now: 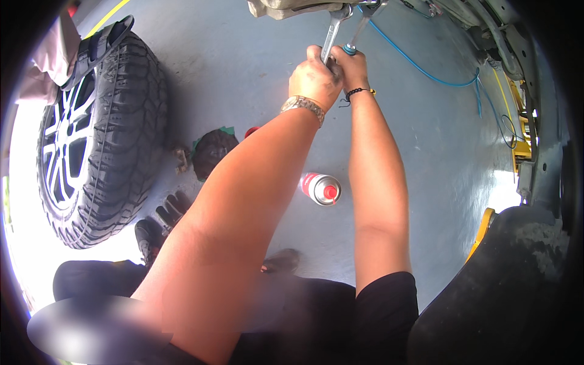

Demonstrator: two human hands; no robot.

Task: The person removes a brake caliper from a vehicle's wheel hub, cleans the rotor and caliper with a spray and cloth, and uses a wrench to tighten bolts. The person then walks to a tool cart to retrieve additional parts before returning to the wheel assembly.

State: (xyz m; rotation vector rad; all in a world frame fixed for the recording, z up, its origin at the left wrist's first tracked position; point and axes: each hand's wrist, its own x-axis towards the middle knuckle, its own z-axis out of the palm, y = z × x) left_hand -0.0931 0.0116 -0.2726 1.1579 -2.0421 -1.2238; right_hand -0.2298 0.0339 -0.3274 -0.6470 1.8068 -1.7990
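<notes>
My left hand (315, 80), with a metal-banded watch at the wrist, is closed around a chrome wrench (332, 38). The wrench's upper end meets the underside of a greyish metal vehicle part (289, 6) at the top edge. Close beside it, my right hand (355, 68) grips a ratchet (360, 31) with a teal ring on its handle. The ratchet's head sits near the same part, but its exact contact is cut off by the frame. Both hands are pressed side by side, arms stretched upward in the picture.
A large wheel (131, 121) stands at the left, with pale cloth (59, 55) by its top. Below my arms, a red-capped spray can (319, 188) stands on the grey floor. Dark gloves (172, 210) lie near the wheel. A blue hose (413, 59) and yellow metal arm (480, 234) are right.
</notes>
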